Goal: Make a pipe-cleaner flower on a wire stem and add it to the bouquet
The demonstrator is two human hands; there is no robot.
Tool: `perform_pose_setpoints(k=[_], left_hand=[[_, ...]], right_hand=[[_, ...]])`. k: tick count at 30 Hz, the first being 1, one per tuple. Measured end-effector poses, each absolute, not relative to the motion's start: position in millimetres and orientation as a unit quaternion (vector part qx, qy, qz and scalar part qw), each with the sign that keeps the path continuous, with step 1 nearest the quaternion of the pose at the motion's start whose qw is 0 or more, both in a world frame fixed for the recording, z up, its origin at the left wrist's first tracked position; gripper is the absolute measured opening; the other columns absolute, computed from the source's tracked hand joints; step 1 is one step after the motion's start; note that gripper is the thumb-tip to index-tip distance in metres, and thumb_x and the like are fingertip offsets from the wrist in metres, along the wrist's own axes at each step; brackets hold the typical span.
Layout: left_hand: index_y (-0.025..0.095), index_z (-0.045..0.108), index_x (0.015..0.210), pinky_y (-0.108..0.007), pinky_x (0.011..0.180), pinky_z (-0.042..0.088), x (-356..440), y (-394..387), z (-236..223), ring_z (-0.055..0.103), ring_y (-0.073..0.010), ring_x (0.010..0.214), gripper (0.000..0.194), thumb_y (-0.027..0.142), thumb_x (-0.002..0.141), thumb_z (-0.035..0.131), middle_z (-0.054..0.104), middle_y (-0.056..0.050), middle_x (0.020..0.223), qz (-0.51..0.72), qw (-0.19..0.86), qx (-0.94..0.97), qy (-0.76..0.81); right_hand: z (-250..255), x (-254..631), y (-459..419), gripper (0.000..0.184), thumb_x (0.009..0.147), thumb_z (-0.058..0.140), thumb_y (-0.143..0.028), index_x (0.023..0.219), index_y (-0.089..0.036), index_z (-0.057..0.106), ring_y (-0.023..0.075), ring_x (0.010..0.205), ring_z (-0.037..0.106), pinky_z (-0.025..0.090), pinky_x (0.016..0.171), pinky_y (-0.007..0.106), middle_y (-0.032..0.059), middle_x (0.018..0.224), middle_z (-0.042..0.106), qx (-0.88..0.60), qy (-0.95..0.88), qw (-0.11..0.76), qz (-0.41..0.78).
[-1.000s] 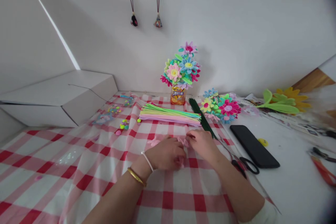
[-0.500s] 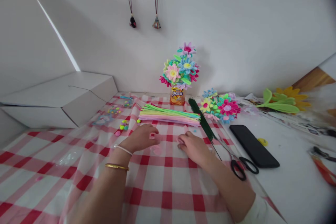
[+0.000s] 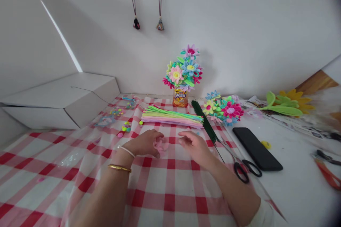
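The left hand [image 3: 146, 143] curls around a pink piece [image 3: 161, 144] — grip unclear; the right hand [image 3: 196, 148] has thumb and fingers parted. Behind, an orange container [image 3: 180, 103] reads "冰红茶".

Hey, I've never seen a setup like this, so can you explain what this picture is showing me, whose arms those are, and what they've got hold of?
There's no machine here: these are a person's bare hands, seen from a camera on that person's head, looking forward and down. A checked cloth covers much of the table. On it lie colourful fuzzy stems and dark green stems. To the right are scissors, a bunch of fuzzy flowers and a black phone-like slab. The left hand curls beside a pale pink piece; I can't tell whether it's gripped. The right hand has its index finger and thumb apart, with nothing visible between them.
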State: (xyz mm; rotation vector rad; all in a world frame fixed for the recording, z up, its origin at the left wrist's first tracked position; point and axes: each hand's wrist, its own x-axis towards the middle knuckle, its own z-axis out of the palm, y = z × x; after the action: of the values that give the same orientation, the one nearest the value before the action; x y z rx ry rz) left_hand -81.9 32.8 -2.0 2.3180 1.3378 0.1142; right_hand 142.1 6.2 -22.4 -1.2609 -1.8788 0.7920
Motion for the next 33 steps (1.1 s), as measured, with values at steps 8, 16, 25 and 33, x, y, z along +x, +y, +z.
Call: perform_pose_setpoints(k=[8, 16, 25, 33], left_hand=[[0.03, 0.048, 0.121, -0.033, 0.084, 0.039, -82, 33, -7, 0.045, -0.0244, 0.105, 0.073, 0.024, 0.051, 0.069, 0.047, -0.005, 0.119, 0.042, 0.238, 0.861, 0.447], [0.024, 0.068, 0.084, -0.031, 0.083, 0.039, -70, 33, -8, 0.049, -0.0212, 0.095, 0.027, 0.013, 0.063, 0.056, 0.055, -0.005, 0.105, 0.051, 0.181, 0.891, 0.413], [0.019, 0.067, 0.08, -0.029, 0.078, 0.039, -73, 35, 0, 0.053, -0.0185, 0.086, 0.016, 0.026, 0.072, 0.055, 0.061, -0.005, 0.091, 0.13, 0.132, 0.888, 0.422], [0.016, 0.064, 0.069, -0.026, 0.06, 0.036, -66, 36, 2, 0.054, -0.0149, 0.066, 0.023, 0.021, 0.079, 0.044, 0.065, -0.004, 0.07, 0.176, 0.095, 0.879, 0.434]], right_hand=[[-2, 173, 12, 0.018, 0.077, 0.047, -0.022, 0.081, -0.018, 0.064, 0.0165, 0.078, 0.059, 0.04, 0.066, 0.025, 0.0051, 0.085, 0.066, -0.619, -0.755, 0.158, 0.145], [-7, 189, 12, 0.014, 0.067, 0.057, -0.016, 0.079, -0.021, 0.063, 0.0175, 0.08, 0.059, 0.036, 0.063, 0.024, 0.0025, 0.084, 0.067, -0.6, -0.793, 0.05, 0.095], [6, 182, 24, 0.017, 0.08, 0.046, -0.027, 0.082, -0.023, 0.063, 0.0151, 0.075, 0.061, 0.036, 0.061, 0.023, 0.0, 0.082, 0.068, -0.613, -0.783, 0.093, 0.051], [13, 129, 83, 0.021, 0.079, 0.049, -0.02, 0.088, -0.017, 0.067, 0.0254, 0.094, 0.056, 0.034, 0.08, 0.034, 0.0126, 0.091, 0.066, -0.598, -0.796, 0.087, -0.033]])
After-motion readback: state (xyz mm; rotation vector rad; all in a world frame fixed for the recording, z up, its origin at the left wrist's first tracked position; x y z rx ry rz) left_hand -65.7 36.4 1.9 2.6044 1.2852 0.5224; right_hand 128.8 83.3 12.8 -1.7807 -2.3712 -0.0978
